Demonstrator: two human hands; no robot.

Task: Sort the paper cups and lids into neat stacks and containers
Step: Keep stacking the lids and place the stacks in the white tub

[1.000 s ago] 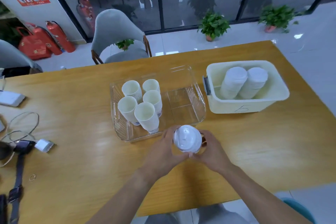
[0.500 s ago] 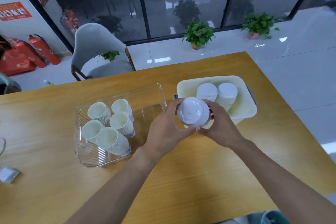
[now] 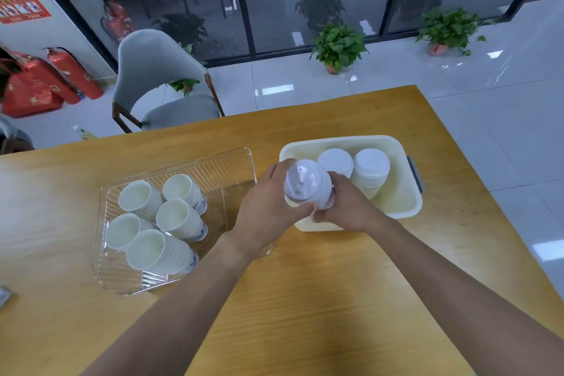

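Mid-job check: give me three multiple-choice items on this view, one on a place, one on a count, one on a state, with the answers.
1. Where do the two lid stacks not in the hands stand?
A. in the cream bin
B. in the clear tray
C. on the bare table

2. How many cup stacks stand in the clear tray?
A. three
B. five
C. seven

3. How is the lid stack at the bin's near left corner held?
A. by the left hand alone
B. by no hand
C. by both hands

Answers:
1 A: both lid stacks stand inside the cream bin.
2 B: five cup stacks show in the clear tray.
3 C: left hand and right hand grip the held lid stack.
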